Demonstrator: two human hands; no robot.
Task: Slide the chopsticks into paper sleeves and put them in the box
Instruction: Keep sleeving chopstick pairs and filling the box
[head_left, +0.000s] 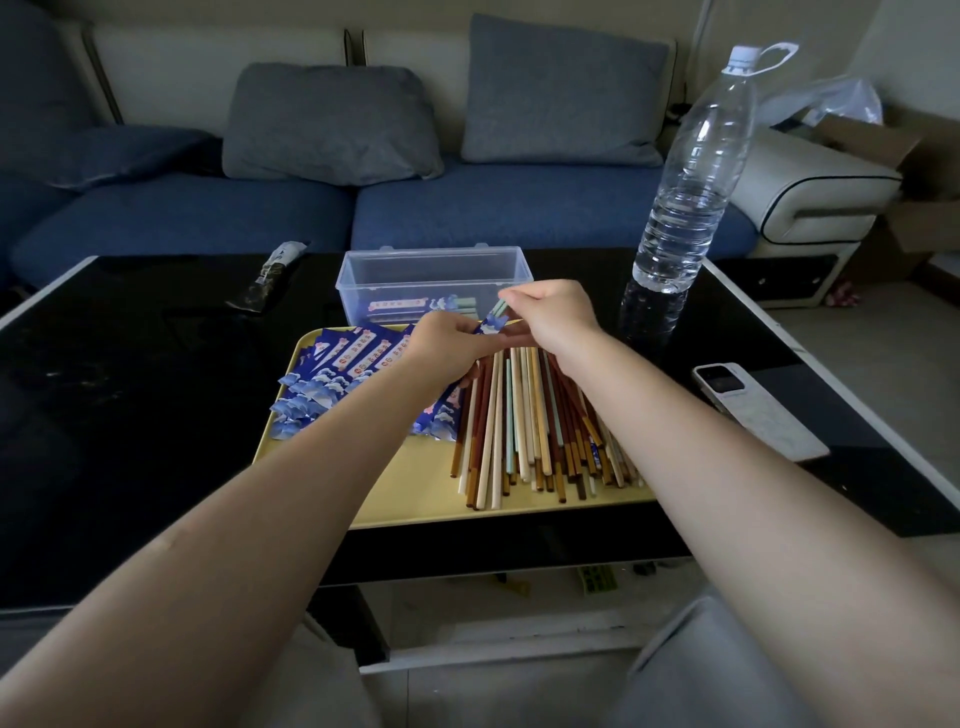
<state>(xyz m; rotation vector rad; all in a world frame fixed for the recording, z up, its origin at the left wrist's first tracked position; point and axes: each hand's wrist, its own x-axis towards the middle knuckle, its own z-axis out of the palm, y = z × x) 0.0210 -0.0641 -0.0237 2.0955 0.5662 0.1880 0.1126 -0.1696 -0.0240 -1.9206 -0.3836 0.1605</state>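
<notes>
Pale green chopsticks (500, 307) are being pinched by the right hand (556, 317) above the tray (415, 493); the blue sleeve (487, 326) is being gripped by the left hand (451, 349), mostly hidden. The box (434, 278) is partly blocked behind.

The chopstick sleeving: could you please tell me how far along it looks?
Early on. The clear box holds only a few sleeved pairs. The left hand holds a blue sleeve while the right hand pinches pale chopsticks into it. Many loose chopsticks and empty sleeves remain on the yellow tray.
</notes>
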